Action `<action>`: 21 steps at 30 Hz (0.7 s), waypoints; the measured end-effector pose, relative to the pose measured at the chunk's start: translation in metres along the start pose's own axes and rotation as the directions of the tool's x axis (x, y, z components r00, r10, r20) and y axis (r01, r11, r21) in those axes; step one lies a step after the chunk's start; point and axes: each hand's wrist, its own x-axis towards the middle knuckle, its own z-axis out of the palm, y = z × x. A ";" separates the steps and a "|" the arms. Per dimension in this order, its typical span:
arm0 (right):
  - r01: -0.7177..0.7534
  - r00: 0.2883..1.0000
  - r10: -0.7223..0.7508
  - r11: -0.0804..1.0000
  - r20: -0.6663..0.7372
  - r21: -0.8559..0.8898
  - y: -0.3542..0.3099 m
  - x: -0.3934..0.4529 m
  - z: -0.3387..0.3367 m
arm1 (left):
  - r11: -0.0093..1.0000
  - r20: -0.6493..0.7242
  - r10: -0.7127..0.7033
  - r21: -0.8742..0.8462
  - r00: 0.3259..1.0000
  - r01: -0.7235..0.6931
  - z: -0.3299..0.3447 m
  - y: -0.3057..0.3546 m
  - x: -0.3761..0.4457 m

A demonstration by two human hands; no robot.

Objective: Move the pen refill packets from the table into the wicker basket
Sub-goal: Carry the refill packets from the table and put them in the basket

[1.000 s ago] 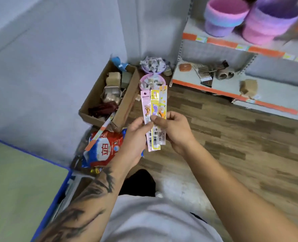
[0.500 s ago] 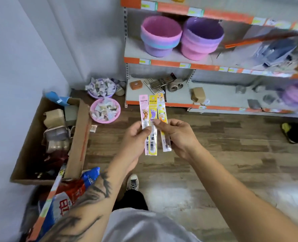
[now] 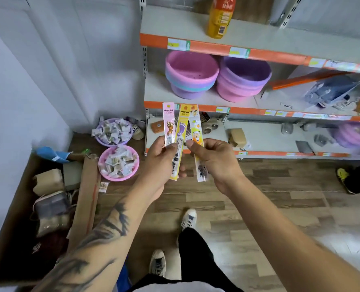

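Note:
Three long, narrow pen refill packets stand upright in front of me, fanned side by side. My left hand (image 3: 161,163) pinches the pink packet (image 3: 168,123) and the yellow packet (image 3: 182,131) between thumb and fingers. My right hand (image 3: 214,160) pinches the third packet, white and orange (image 3: 196,131), and holds it slightly apart from the other two. No wicker basket and no table are in view.
A shelf unit with orange edges (image 3: 217,48) stands ahead, holding pink (image 3: 190,73) and purple (image 3: 243,77) tubs. Two small bowls of wrapped sweets (image 3: 118,163) sit on the wooden floor. An open cardboard box (image 3: 86,199) lies at the left. Another person's shoe (image 3: 342,175) shows at the right.
The view has swung from the floor corner and green table up to the shelves. The right hand has drawn the orange packet away from the two in the left hand.

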 end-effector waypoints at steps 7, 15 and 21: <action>0.135 0.989 -0.126 0.983 0.076 -0.124 -0.062 0.092 0.006 | 0.995 -0.041 0.081 -0.053 0.996 -0.083 0.018 0.066 0.085; 0.244 0.957 -0.209 0.955 0.199 -0.171 -0.155 0.188 -0.001 | 0.974 0.060 0.226 0.002 0.972 -0.227 0.065 0.171 0.187; 0.415 0.907 -0.397 0.898 0.139 -0.145 -0.225 0.246 -0.011 | 0.942 -0.001 0.326 -0.078 0.945 -0.325 0.087 0.220 0.250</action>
